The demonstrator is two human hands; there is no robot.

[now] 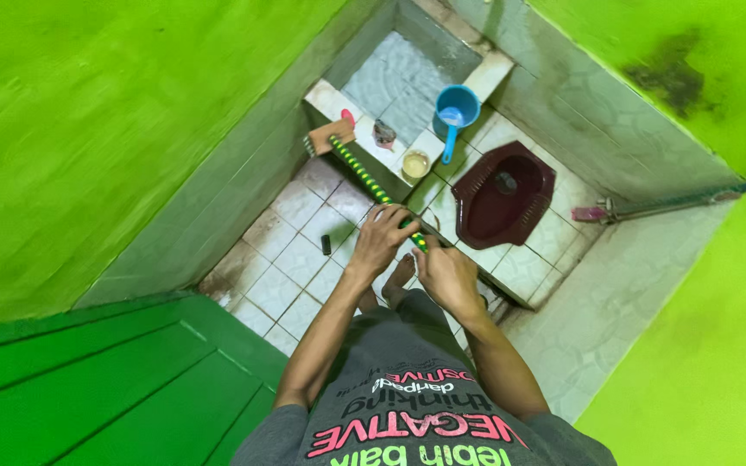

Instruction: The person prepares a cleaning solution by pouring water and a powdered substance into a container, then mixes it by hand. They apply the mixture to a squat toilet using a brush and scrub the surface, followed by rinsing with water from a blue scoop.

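So, top-down look into a tiny bathroom with bright green walls (88, 129) and a green door (114, 380) at the lower left, over a floor (291, 259) of pale, stained tiles. At the far end sits a tiled water basin (399, 78) full of water, with a blue dipper (455, 112) resting on its rim and a small round cup (415, 164) just beside that. A dark red squat toilet (502, 194) is set into the raised step to the right. The long brush (369, 177) with the green-and-black striped handle has its bristle head up on the basin ledge, and the handle slants down to the hands. Left hand (382, 237) has its fingers curled closed around the handle; right hand (446, 272) is wrapped tight on the lower end, just beside the left.
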